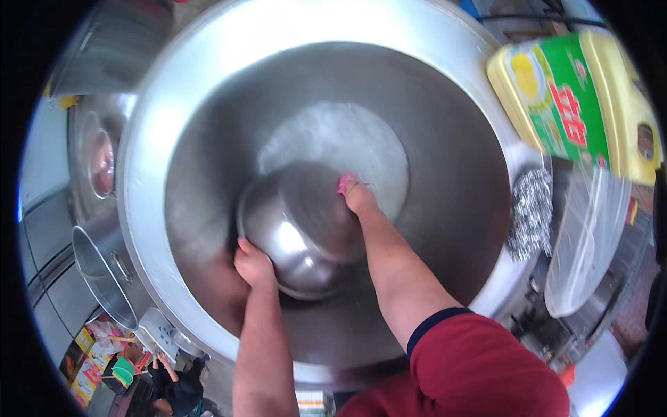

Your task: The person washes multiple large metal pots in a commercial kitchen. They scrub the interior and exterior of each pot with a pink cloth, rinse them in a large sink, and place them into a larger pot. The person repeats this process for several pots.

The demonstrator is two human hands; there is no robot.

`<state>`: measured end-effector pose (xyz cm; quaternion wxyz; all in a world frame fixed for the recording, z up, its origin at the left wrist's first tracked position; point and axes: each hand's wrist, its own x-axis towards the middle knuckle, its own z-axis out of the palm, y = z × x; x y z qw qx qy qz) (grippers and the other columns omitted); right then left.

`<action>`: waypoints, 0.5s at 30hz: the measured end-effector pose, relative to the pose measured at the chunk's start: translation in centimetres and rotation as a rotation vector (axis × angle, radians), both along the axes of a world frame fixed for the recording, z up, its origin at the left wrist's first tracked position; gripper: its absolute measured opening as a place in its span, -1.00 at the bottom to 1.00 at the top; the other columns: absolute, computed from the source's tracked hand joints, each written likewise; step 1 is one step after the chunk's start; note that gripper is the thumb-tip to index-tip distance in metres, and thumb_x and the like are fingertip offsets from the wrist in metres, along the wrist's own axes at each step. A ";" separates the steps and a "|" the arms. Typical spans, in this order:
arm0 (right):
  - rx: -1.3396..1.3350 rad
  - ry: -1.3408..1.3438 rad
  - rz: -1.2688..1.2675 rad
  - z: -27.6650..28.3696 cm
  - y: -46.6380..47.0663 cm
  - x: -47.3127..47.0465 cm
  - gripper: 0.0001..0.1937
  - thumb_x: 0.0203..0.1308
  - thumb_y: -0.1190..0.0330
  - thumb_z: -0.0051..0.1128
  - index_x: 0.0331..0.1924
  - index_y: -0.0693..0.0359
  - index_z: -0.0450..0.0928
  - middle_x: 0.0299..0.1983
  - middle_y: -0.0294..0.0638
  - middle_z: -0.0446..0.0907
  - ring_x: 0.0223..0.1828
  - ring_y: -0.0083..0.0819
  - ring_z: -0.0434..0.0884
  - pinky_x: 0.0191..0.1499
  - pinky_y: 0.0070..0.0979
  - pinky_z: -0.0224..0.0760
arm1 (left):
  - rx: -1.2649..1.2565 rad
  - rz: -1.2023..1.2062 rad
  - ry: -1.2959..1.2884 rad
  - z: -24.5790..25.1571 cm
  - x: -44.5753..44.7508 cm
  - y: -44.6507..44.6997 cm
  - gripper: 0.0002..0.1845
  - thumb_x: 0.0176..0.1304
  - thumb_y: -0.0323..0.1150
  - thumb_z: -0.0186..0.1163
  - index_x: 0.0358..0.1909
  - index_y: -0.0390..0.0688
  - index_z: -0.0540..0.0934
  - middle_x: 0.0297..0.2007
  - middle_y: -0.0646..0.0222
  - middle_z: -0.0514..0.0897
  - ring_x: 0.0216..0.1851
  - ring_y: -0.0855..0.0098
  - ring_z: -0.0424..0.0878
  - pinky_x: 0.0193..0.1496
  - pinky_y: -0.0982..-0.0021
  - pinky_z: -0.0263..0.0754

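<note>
A large round metal vessel (453,208) with a wide bright rim fills the middle of the view, and whitish, cloudy liquid (359,130) lies at its bottom. Inside it a shiny metal bowl (260,208) is tilted, its rounded side facing up. My left hand (255,264) grips the bowl's near left edge. In my right hand (358,195) is a pink cloth or sponge, mostly covered by the fingers, beside the bowl's right side and over the liquid. The bowl's right part is blurred.
On the right stand a yellow plastic jug (599,104) with a green label, a silvery scouring pad (531,213) on the rim and a translucent plastic cover or bag (589,240). A metal pot (104,271) is at left. Another person (180,385) in dark clothes is at lower left.
</note>
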<state>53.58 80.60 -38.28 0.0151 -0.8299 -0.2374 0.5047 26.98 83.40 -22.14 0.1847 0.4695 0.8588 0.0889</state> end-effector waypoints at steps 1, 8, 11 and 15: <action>-0.032 0.024 -0.011 0.9 -3.3 -0.3 -0.28 0.52 -0.09 -0.63 0.01 0.19 0.68 0.15 0.01 0.63 0.23 0.03 0.56 0.29 -0.08 0.37 | -0.018 0.056 -0.026 -0.2 -0.1 0.2 -0.39 0.54 -0.03 -0.06 -0.29 -0.48 0.66 -0.31 -0.23 0.70 -0.23 -0.22 0.67 -0.09 -0.05 0.54; 0.096 0.099 0.071 15.6 -4.5 -4.3 -0.73 0.41 0.22 -0.10 -0.13 0.21 0.57 -0.01 -0.06 0.69 0.07 -0.11 0.65 0.14 -0.11 0.44 | -0.115 0.196 -0.176 0.2 -0.1 0.6 -0.41 0.56 -0.03 -0.09 -0.10 -0.44 0.66 -0.14 -0.14 0.73 -0.06 -0.08 0.69 0.01 0.06 0.56; 0.613 -0.009 0.109 22.0 -5.2 -8.5 -0.52 0.51 0.18 -0.28 0.24 0.42 0.40 0.08 0.28 0.60 0.19 0.17 0.54 0.34 -0.06 0.29 | -0.155 0.252 -0.204 0.4 0.3 0.8 -0.40 0.56 -0.02 -0.09 -0.06 -0.45 0.66 -0.11 -0.11 0.73 -0.03 -0.03 0.69 0.04 0.11 0.56; 0.637 -0.482 -0.171 23.6 -7.1 -11.9 -0.51 0.49 0.20 -0.19 0.34 0.33 0.37 0.18 0.35 0.46 0.26 0.30 0.40 0.35 -0.03 0.25 | -0.231 0.432 -0.433 0.7 0.6 1.0 -0.41 0.59 -0.03 -0.11 0.10 -0.44 0.60 0.03 0.07 0.71 0.03 0.17 0.67 0.09 0.22 0.55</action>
